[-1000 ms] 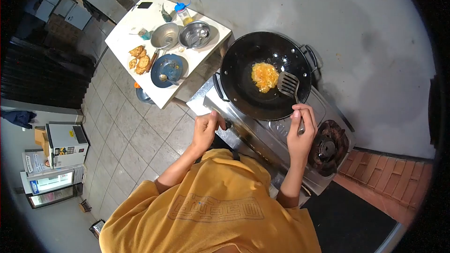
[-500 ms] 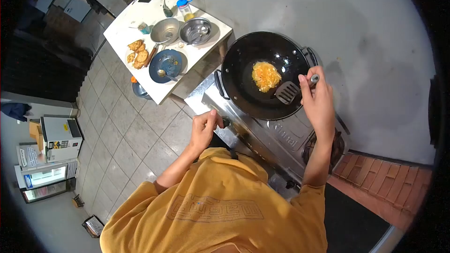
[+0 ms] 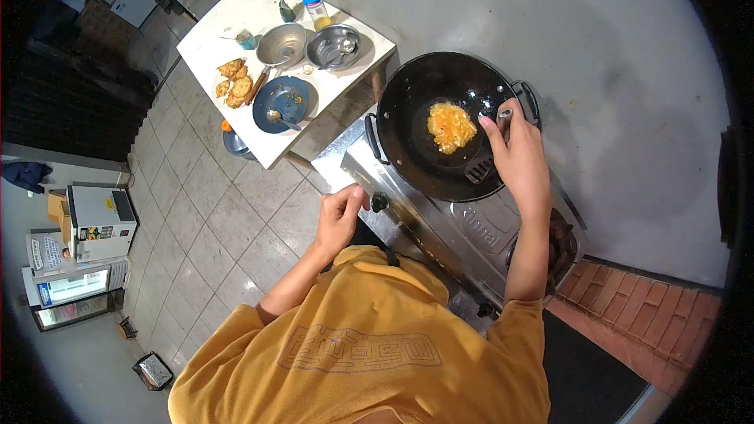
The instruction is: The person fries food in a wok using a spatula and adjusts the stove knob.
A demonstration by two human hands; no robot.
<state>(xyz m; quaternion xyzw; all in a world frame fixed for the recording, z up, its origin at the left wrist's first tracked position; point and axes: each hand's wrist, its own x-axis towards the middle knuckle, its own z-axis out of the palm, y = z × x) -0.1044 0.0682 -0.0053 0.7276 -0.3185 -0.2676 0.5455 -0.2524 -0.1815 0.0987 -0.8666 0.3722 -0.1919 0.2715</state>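
A yellow-orange egg-like piece (image 3: pixel 452 128) lies in oil in the black wok (image 3: pixel 416 165), which stands on the gas stove (image 3: pixel 428 228). Fingers closed around its handle, my right hand (image 3: pixel 520 149) holds the slotted spatula (image 3: pixel 477 170) over the wok's near right side. The spatula's head is inside the wok, just below the egg piece and apart from it. My left hand (image 3: pixel 341 216) is closed near the stove's front edge, beside the black knob (image 3: pixel 380 202); what it holds, if anything, is hidden.
The white table (image 3: pixel 212 39) at the upper left carries fried pieces (image 3: pixel 236 82), a blue plate (image 3: pixel 276 102), two metal bowls (image 3: pixel 338 47) and a bottle (image 3: pixel 317 12). A second burner (image 3: pixel 559 247) is right of the wok. A grey wall rises behind the stove.
My right hand has risen to the wok's right rim, its grip now high on the handle. The spatula head has moved down from the egg piece's right edge. My left hand has hardly moved.
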